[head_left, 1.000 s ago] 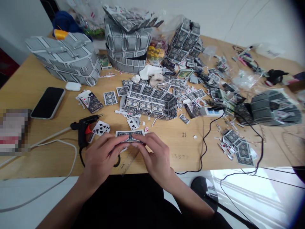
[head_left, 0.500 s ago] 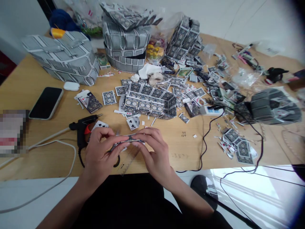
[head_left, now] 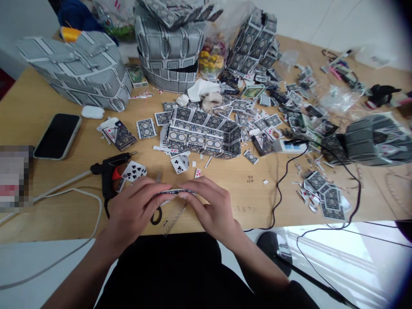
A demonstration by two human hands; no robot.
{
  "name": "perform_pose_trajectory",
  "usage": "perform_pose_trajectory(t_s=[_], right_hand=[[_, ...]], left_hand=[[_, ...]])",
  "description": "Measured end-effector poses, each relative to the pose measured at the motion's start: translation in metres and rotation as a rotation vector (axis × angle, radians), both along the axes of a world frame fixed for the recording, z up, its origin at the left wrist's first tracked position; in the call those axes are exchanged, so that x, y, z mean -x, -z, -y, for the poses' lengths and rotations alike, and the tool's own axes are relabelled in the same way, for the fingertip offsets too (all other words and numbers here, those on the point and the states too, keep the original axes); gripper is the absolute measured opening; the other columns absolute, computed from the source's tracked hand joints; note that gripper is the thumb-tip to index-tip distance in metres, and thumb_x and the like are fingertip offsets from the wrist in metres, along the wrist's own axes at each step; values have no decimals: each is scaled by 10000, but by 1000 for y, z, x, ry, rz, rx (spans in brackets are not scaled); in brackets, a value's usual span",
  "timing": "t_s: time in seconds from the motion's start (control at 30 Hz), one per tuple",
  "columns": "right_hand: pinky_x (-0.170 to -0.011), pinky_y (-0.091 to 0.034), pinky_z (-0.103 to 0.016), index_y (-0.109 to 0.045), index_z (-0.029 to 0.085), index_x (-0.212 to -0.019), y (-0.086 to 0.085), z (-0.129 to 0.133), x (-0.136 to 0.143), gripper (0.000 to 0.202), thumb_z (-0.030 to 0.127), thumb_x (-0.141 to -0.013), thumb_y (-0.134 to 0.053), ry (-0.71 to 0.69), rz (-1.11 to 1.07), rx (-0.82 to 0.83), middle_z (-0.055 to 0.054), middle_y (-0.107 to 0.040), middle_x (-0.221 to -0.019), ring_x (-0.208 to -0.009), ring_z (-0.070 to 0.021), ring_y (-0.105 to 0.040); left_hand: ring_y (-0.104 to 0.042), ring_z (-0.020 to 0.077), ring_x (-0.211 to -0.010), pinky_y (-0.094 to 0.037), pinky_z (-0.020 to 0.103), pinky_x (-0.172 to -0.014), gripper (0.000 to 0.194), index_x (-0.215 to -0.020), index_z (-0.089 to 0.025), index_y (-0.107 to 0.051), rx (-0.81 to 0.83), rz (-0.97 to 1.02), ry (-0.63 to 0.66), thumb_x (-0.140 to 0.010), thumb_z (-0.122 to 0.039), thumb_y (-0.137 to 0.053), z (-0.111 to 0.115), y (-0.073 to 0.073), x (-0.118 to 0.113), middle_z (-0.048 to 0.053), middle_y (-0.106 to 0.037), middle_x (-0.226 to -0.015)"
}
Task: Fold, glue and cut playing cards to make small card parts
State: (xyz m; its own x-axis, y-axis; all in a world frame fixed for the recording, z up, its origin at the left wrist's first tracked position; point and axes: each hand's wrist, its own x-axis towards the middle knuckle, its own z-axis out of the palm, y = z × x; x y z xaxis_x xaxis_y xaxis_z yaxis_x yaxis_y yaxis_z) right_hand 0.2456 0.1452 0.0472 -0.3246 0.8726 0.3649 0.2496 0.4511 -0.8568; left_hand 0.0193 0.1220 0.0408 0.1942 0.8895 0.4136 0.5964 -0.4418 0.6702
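Both hands pinch one playing card [head_left: 175,191], seen nearly edge-on above the table's front. My left hand [head_left: 133,210] is closed on its left end, thumb below and fingers on top. On the right end, my right hand [head_left: 212,208] grips the same way. Whether it is one card or a few stacked cannot be told. Beneath the hands lie scissors [head_left: 156,216], partly hidden, and a clear ruler [head_left: 174,219]. Left of them rests a black glue gun [head_left: 111,171] beside a ten of spades [head_left: 134,171]. Beyond the hands stands an open box built of cards [head_left: 202,136].
Structures made of folded cards [head_left: 77,71] stand along the back. Loose cards and scraps [head_left: 251,116] cover the middle and right. A phone [head_left: 58,136] and an earbud case [head_left: 92,112] lie left. A black cable [head_left: 281,189] runs off the front edge from a power strip [head_left: 291,146].
My left hand has drawn slightly down and left, uncovering the ten of spades. The card in my hands now lies flatter, more edge-on. The view has shifted slightly.
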Motion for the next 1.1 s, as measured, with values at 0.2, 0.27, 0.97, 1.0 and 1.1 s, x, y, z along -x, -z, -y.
perform_pose_trajectory(t_s=[0.2,0.27,0.97,1.0,1.1], right_hand=[[-945,-695,-379,-765,233,-1364,-1,-1,-4,309,139,-1077,-699,-81,33,-105,-100,-841,-1189,-1043,-211,-805],[-942,-693,-365,-772,210,-1337,-1,0,-4,289,123,-1071,-703,-78,22,-108,-104,-840,-1162,-1027,-206,-800],[-844,-694,-364,-775,218,-1306,-3,8,-2,270,122,-1081,-662,-55,56,-173,-87,-842,-1088,-933,-210,-788],[-846,-692,-362,-775,215,-1301,-3,8,-2,268,116,-1077,-665,-57,51,-170,-88,-840,-1086,-937,-210,-786],[-851,-686,-366,-766,231,-1314,-3,9,-1,285,113,-1076,-663,-63,48,-166,-82,-835,-1087,-943,-212,-780]], left_hand=[[-760,170,-946,-595,284,-914,176,-1250,-215,-739,-49,-84,80,-1078,-217,-703,-1,-2,5,26,-791,-1077],[-751,172,-959,-582,289,-927,193,-1272,-193,-719,-61,-112,104,-1080,-196,-694,-1,-3,5,42,-789,-1090],[-728,168,-863,-566,280,-803,129,-1189,-185,-687,-128,-211,163,-1144,-234,-576,0,-17,2,30,-773,-965],[-730,172,-890,-571,285,-829,125,-1211,-184,-686,-121,-192,169,-1135,-218,-593,1,-16,2,35,-777,-990],[-726,176,-963,-579,305,-926,183,-1272,-177,-687,-97,-135,188,-1096,-150,-648,3,-14,4,43,-781,-1067]])
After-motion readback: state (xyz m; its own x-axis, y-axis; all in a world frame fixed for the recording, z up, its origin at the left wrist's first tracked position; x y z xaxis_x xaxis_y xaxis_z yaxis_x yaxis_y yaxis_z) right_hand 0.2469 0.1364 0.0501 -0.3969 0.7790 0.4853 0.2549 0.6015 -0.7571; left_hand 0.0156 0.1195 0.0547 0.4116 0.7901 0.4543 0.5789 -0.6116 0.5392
